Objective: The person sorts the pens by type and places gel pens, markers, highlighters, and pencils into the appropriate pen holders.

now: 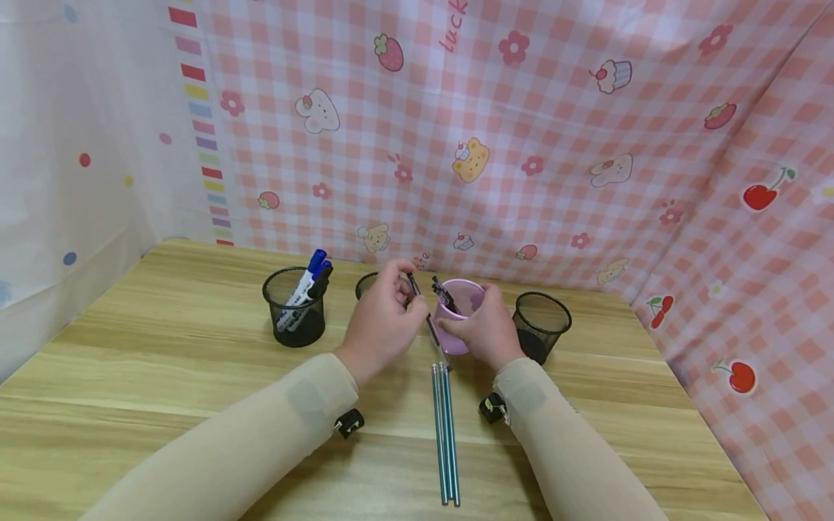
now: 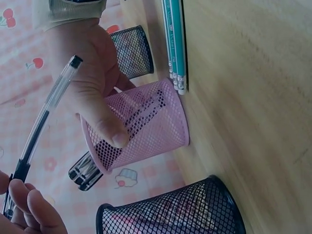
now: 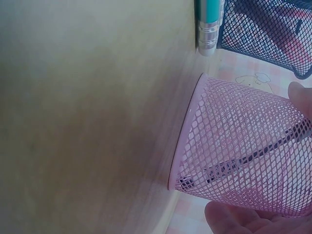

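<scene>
My left hand [image 1: 384, 318] pinches a clear-barrelled black pen [image 2: 41, 117] near one end, beside the rim of a pink mesh pen cup [image 2: 156, 126]. The pen slants down toward the table in the head view. With its thumb on the near side, my right hand [image 1: 490, 329] grips the cup, which stands upright on the table. Black-tipped pens [image 1: 444, 295] stick out of the cup, leaning to one side; their lower parts show through the mesh. Several teal pencils [image 1: 446, 434] lie together in front of the cup, eraser ends toward it.
A black mesh cup [image 1: 298, 329] at the left holds blue- and black-capped markers [image 1: 309, 286]. Another black mesh cup [image 1: 366, 282] is mostly hidden behind my left hand. A third mesh cup [image 1: 542, 325] stands right of my right hand. Patterned cloth [image 1: 417, 145] hangs behind the table.
</scene>
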Motion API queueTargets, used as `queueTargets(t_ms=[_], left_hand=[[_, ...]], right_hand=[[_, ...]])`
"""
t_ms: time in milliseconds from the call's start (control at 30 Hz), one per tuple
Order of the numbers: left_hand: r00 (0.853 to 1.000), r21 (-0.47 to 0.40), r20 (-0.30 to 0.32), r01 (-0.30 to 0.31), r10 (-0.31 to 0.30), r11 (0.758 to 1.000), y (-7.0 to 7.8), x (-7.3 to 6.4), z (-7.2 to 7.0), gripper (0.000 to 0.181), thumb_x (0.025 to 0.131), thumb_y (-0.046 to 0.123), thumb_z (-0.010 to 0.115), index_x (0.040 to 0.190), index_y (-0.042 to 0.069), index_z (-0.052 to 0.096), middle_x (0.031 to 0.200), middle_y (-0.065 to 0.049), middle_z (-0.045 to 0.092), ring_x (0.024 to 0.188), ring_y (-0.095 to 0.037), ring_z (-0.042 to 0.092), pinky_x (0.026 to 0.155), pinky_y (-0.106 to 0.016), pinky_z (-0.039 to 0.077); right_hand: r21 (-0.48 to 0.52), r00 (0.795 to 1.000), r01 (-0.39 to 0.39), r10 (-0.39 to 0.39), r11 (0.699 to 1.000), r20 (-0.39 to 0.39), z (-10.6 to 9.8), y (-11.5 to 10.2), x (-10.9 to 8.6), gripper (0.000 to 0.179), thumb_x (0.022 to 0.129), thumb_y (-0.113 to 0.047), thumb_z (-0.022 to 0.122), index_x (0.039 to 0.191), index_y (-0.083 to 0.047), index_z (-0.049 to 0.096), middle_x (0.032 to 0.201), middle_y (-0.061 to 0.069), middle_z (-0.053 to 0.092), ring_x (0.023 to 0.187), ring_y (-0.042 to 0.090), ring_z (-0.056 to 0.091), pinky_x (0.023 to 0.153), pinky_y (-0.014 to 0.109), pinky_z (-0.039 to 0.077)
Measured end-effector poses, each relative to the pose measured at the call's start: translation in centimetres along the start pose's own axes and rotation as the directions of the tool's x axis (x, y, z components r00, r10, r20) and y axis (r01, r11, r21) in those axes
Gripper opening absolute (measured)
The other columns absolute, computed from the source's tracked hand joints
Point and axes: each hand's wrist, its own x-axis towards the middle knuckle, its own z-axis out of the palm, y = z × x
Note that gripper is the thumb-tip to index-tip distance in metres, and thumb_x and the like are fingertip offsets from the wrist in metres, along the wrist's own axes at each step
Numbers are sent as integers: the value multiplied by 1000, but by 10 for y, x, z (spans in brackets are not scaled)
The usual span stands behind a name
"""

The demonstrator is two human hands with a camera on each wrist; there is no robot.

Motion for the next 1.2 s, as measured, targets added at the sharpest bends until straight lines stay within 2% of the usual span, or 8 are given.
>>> queueTargets(t_ms=[267,433,633,867,1133,1200], left_hand=[[998,-66,-63,-36,32,997,1,2,-5,42,99,17,61,139,15,47,98,-4,67,76,-18,57,68,-34,50],[991,-91,-124,-70,59,993,0,4,-6,42,102,16,61,140,14,45,98,-5,68,70,-17,56,64,-30,49],[973,-114,-213,-119,93,986,-3,7,-7,39,103,15,61,139,11,45,101,-8,72,60,-17,57,57,-28,48],[956,-201,-279,-156,97,967,-4,10,-9,40,106,11,59,141,6,40,110,-16,71,69,-31,70,65,-24,58],[918,-158,-378,-192,121,969,-10,13,-10,40,105,9,61,140,4,41,109,-17,68,66,-28,59,62,-22,48],[914,-159,-388,-197,122,967,-11,13,-9,40,105,9,61,139,4,41,108,-18,68,67,-28,58,63,-21,48]], right_hand=[[-13,1000,6,-6,1000,-8,0,0,0,98,77,-36,95,149,-2,38,140,19,57,131,36,58,115,50,47],[-18,1000,3,-4,1000,-13,0,1,0,97,77,-37,95,148,-2,39,140,19,58,131,36,58,116,50,47],[-25,1000,8,-8,1000,-3,1,2,1,99,78,-36,95,150,-2,37,142,21,56,135,37,56,117,51,45],[-12,1000,14,-14,1000,-3,0,3,1,99,77,-32,95,150,-2,36,142,21,56,134,36,56,117,50,45],[-15,1000,-16,16,1000,12,0,3,3,99,77,-34,95,150,-4,35,144,21,56,137,36,55,119,50,44],[-13,1000,-16,16,1000,14,0,3,3,99,77,-34,95,150,-4,35,145,21,55,137,36,55,119,50,43]])
